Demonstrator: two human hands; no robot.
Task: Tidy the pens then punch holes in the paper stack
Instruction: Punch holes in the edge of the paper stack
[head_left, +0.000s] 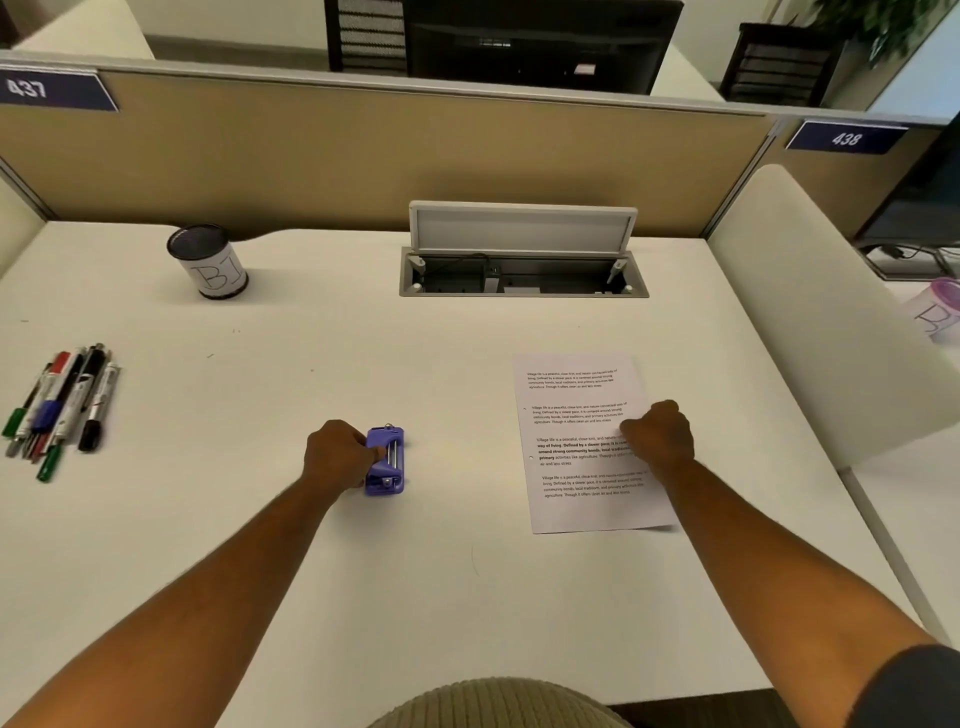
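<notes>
Paper stack (587, 447): desk's 3 o'clock side, long axis roughly 12-to-6.
Hole punch (385, 461): at paper's 9 o'clock, well apart, gripped by left hand (337, 454).
Right hand (658, 432): nearer, fingers curled, resting on paper.
Pens (60, 405): loose, far 9 o'clock.

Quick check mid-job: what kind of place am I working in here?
Most likely an open-plan office cubicle: a tan partition carries numbered desk signs 437 and 438, and the white desk has a flip-up cable hatch.
</notes>
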